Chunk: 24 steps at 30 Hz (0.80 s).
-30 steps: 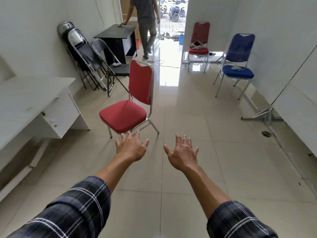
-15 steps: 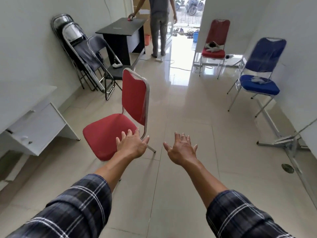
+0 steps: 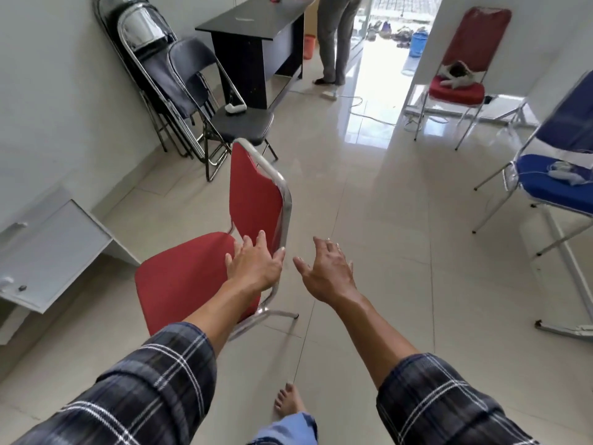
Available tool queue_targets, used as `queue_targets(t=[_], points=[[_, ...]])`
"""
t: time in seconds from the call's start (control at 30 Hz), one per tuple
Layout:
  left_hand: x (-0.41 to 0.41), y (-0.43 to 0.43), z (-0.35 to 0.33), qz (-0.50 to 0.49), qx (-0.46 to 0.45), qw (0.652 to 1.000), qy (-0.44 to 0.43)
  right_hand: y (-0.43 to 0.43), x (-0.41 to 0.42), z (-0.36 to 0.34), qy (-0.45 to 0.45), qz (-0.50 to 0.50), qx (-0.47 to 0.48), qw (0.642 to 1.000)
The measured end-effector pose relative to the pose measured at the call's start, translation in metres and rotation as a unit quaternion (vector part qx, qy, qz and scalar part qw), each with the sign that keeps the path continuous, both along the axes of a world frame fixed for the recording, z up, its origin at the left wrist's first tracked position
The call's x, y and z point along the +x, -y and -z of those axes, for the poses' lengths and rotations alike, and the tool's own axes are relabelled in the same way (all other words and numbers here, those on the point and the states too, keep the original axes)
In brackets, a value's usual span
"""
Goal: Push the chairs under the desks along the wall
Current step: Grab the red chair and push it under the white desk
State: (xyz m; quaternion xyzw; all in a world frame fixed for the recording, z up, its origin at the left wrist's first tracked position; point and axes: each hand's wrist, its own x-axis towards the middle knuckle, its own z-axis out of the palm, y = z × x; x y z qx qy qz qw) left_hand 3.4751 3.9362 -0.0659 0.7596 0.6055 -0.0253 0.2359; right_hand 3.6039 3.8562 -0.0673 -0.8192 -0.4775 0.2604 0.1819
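A red padded chair [image 3: 186,274] with a chrome frame stands on the tiled floor just ahead of me, its seat facing left toward the white desk [image 3: 48,252] at the left wall. My left hand [image 3: 255,264] is open with fingers spread, right at the lower edge of the chair's backrest frame; I cannot tell if it touches. My right hand [image 3: 324,271] is open beside the backrest, to its right, holding nothing. A black desk [image 3: 253,24] stands further along the left wall.
A black folding chair [image 3: 237,123] and folded chairs [image 3: 144,59] lean by the left wall. A blue chair [image 3: 552,181] and another red chair [image 3: 459,88] stand on the right. A person [image 3: 337,36] stands by the doorway. A metal stand base [image 3: 564,326] lies at right.
I have walked closer to the red chair. Both open hands have reached forward, and the left hand has come up against the chair's backrest.
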Motion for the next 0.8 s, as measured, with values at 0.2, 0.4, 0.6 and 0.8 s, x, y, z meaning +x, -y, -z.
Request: queue_targets(t=[0.2,0.4,0.6,0.8], points=[[0.053,-0.097,-0.002,-0.01,0.017,1.0,0.011,-0.104,0.043,-0.011,-0.01,-0.024,0.077,0.997],[0.068,-0.174,0.005,-0.054,0.008,0.998,0.024,-0.219,0.063,-0.018,0.003,-0.098,0.072,0.993],[0.085,-0.232,0.016,-0.119,0.002,0.989,0.086,-0.333,0.072,-0.005,-0.045,-0.203,0.054,0.977],[0.107,-0.26,0.019,-0.24,-0.046,0.966,0.089,-0.417,0.086,0.004,-0.096,-0.33,-0.033,0.939]])
